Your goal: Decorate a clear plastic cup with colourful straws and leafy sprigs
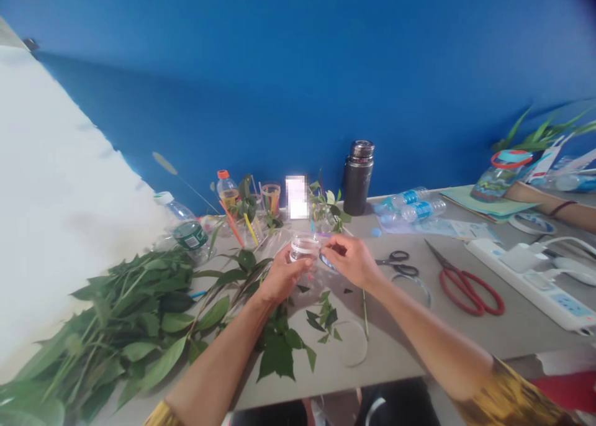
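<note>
Head view: the left hand (283,277) was curled, its fingers wrapped around the lower side of a small clear plastic cup (303,249), which sat just above the knuckles. The right hand (348,261) was pressed together, thumb against fingertips, pinching a small blue-edged piece (327,262) right at the side of the cup. The piece was too small to tell what it was. Loose cut leaves (321,314) lay on the gray table (395,345) below the hands, and a clear plastic ring (350,343) lay near them. A heap of leafy branches (116,326) lay off to the left. Black scissors (398,263) lay just beside the right hand, with red scissors (470,287) farther right, near a white power strip (531,283). A dark steel flask (357,177) stood behind the hands, against the blue wall (298,90).
</note>
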Tool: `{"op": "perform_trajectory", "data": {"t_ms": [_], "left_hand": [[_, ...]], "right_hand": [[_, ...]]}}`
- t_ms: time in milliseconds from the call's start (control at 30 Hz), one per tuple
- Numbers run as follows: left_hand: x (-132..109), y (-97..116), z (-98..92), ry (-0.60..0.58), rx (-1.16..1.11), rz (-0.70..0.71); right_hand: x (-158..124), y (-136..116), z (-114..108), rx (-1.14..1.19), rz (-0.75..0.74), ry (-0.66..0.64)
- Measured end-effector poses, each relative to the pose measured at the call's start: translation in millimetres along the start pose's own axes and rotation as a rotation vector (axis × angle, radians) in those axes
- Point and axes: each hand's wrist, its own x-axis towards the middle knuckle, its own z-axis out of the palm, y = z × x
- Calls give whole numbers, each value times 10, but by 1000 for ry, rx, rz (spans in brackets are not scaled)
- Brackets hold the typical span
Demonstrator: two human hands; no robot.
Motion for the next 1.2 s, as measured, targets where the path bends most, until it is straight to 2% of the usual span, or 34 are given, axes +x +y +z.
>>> {"op": "perform_trajectory", "data": {"t_ms": [333,467,633,867,967,1100,1200], "left_hand": [[-26,61,-17,-91,-95,-24],[-12,56,-92,-155,-135,-64],[-12,53,-110,-169,-140,-94],[-26,36,-21,-86,-99,-46],[-22,23,3,27,-19,-6],[-8,26,9,201,87,117],[8,15,-5,228,115,159]], "right_hand": [[20,-93,-55,191,84,-69],[15,-99,-51,183,76,-63],[1,-53,-7,119,51,1],[-21,-31,19,-22,-26,94],[-38,-68,19,-80,-46,100],[-68,-96,31,-86,-104,89],[-91,-88,51,-63,-221,46]]}}
